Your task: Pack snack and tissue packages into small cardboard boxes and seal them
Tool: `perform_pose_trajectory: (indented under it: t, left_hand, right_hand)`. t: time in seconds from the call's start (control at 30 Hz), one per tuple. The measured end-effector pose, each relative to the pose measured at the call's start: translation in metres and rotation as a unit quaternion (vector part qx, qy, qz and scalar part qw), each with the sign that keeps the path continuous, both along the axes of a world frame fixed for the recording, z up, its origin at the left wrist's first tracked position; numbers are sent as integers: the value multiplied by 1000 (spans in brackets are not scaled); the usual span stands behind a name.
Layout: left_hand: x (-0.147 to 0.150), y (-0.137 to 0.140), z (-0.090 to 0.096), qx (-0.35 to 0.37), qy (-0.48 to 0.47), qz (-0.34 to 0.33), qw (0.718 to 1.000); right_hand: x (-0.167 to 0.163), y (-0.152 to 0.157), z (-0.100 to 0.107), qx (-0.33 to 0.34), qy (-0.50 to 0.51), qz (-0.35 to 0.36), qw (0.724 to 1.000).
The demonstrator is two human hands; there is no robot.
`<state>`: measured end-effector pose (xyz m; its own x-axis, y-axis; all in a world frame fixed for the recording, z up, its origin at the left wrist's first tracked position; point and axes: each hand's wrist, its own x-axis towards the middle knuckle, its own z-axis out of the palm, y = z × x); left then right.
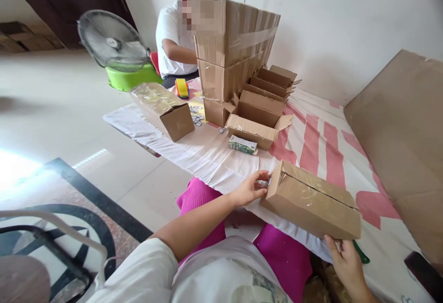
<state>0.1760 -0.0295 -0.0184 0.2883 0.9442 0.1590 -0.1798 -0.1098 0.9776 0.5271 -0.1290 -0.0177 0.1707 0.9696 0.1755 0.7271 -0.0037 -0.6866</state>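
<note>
A long closed cardboard box (313,197) is at the table's front edge, a dark seam running along its top. My left hand (249,187) is at the box's left end, fingers curved and the thumb against the lower corner; part of what the fingertips touch is hidden. My right hand (344,259) grips the near right corner from below, thumb on the side face. Just beyond lies a small green-and-white printed carton (242,145). It is beside an open cardboard box (252,130) with its flaps spread.
Stacked taped boxes (238,54) rise mid-table, with more open boxes (273,79) alongside. Another closed box (176,121) and a yellow tape dispenser (182,88) are to the left. A person (176,40) sits behind the stack. A large cardboard sheet (404,141) stands right.
</note>
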Motion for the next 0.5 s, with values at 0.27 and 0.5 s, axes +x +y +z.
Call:
perform_pose_trajectory:
  t: [0.27, 0.5]
  left_hand:
    - [5, 2, 5, 191, 189, 108, 957]
    - [9, -1, 9, 209, 224, 139, 942]
  right_hand:
    - [0, -1, -5, -12, 36, -8, 999]
    - [-9, -1, -1, 13, 48, 11, 999]
